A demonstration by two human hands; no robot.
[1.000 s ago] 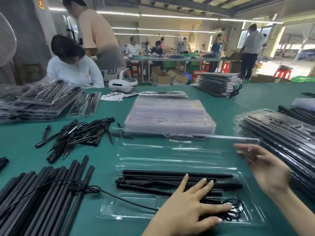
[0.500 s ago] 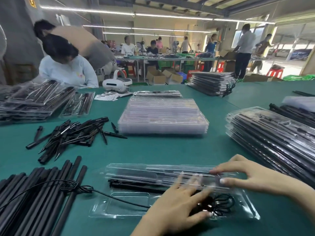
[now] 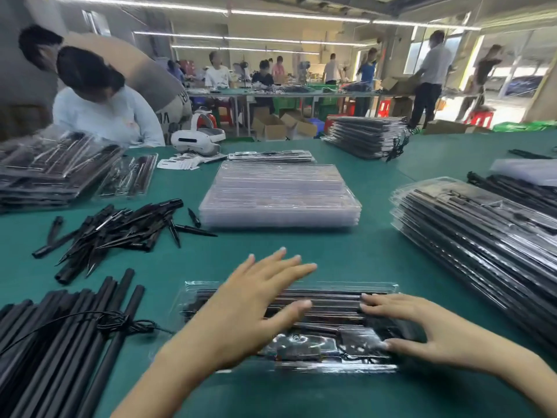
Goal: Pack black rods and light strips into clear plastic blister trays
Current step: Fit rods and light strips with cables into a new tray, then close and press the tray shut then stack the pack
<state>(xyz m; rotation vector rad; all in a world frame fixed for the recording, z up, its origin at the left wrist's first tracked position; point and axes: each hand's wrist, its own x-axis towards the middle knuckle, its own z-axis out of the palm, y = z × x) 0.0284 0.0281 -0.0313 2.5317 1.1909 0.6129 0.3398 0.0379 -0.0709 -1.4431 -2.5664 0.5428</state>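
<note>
While the clear tray (image 3: pixel 319 354) lies shut on the green surface (image 3: pixel 301 254) with black rods inside, the left hand (image 3: pixel 253 303) lies flat on its lid, fingers straight. The right hand (image 3: pixel 422 324) presses its right end, fingers spread. Bare room lies just behind. Loose rods (image 3: pixel 60 342) sit left, packed trays (image 3: pixel 482 236) right.

— How does the left hand (image 3: pixel 256 300) lie?
— Flat and palm down, fingers straight and spread, pointing toward one o'clock; its forearm runs back toward seven o'clock.
— And the right hand (image 3: pixel 422 327)?
— Also palm down, fingers extended toward nine o'clock, thumb (image 3: pixel 404 345) stretched apart below them. Its forearm leaves toward four o'clock. The two hands are apart, fingertips near each other.
</note>
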